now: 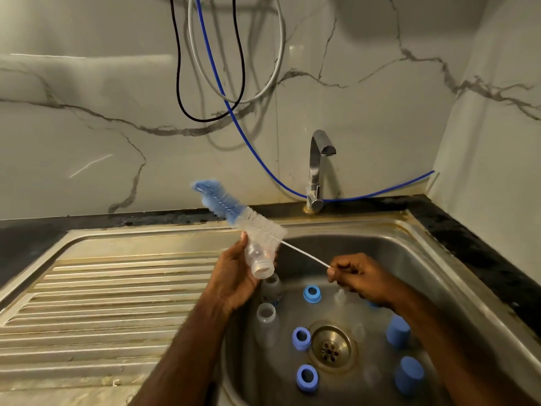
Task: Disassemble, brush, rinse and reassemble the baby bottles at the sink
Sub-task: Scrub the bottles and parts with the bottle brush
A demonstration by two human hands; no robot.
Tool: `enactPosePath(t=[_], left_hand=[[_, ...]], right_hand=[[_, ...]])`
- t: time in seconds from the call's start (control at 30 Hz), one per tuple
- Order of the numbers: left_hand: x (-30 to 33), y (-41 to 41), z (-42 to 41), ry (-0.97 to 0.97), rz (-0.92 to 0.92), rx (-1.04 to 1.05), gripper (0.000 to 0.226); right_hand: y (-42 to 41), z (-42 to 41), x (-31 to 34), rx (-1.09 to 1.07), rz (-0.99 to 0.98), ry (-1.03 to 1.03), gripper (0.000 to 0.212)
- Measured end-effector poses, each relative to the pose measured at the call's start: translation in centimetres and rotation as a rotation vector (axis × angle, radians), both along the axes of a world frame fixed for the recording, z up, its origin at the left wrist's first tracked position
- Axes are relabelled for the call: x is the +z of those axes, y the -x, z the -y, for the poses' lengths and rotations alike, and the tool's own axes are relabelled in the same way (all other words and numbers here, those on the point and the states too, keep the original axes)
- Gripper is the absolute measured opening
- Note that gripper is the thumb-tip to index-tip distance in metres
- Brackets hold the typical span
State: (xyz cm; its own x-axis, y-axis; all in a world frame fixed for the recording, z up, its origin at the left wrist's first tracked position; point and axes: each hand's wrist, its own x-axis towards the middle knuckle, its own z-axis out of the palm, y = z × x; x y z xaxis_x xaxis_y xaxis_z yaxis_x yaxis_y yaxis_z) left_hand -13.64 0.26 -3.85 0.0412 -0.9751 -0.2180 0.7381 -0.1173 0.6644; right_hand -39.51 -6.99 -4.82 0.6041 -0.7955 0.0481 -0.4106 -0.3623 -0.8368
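Bottle [259,260] among collars [301,338], brush [234,210] above

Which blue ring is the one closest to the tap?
Look inside the steel sink basin, beyond the round metal drain. The blue plastic screw ring lies by itself between the two hands; the other two rings sit left of the drain.
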Motion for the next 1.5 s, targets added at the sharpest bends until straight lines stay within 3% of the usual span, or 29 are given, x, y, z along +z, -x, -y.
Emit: enactPosePath(t=[0.13,0.3,0.4,0.5,0.77,0.9,1.03,1.13,1.3,1.43,1.5], left_hand=[[-0.1,0.2,0.0,-0.029,0.041,-0.055,0.063],[-0.3,-0.3,-0.1,-0.030,-0.009,-0.001,0.058],[-0.2,-0.2,0.1,-0.051,-0.001,-0.003,0.062],[-0.5,0.6,0.3,-0.074,0.058,0.020,0.060],[-0.5,-0.3,0.9,0.015,0.102,0.349,0.066],[-0.5,-0.3,0.8,-0.036,0.301,0.502,0.073],[0.0,-0.5,1.0,-0.076,0.169,0.561,0.074],[0.0,-0.7,1.0,-0.070,0.187,0.541,0.061],[-0.4,1.2,0.8,0.032,0.377,0.312,0.057],[-0.5,0.1,0.6,0.065,0.267,0.383,0.056],[-0.6,-0.6,0.4,0.070,0.320,0.363,0.053]], right_hand=[[-0.8,-0.3,-0.7,-0.073,0.030,0.064,0.020],[0.2,-0.3,0.3,0.066,-0.038,-0.014,0.020],[0.2,0.1,-0.5,-0.079,0.005,0.054,0.020],[-1.3,-0.6,-0.7,-0.056,0.009,0.096,0.019],[-0.3,0.4,-1.1,-0.122,0.017,0.055,0.020],[-1.1,0.0,-1.3,-0.085,0.100,-0.099,0.024],[-1.0,-0.2,-1.1,-0.068,0.135,-0.110,0.023],[-1.2,-0.3,-0.9,-0.066,0.107,-0.042,0.022],[-1.9,-0.5,-1.2,-0.159,0.126,0.139,0.020],[0.0,0.2,-0.9,-0.125,0.025,0.130,0.021],[0.4,0.2,-0.9,-0.107,-0.007,0.130,0.020]])
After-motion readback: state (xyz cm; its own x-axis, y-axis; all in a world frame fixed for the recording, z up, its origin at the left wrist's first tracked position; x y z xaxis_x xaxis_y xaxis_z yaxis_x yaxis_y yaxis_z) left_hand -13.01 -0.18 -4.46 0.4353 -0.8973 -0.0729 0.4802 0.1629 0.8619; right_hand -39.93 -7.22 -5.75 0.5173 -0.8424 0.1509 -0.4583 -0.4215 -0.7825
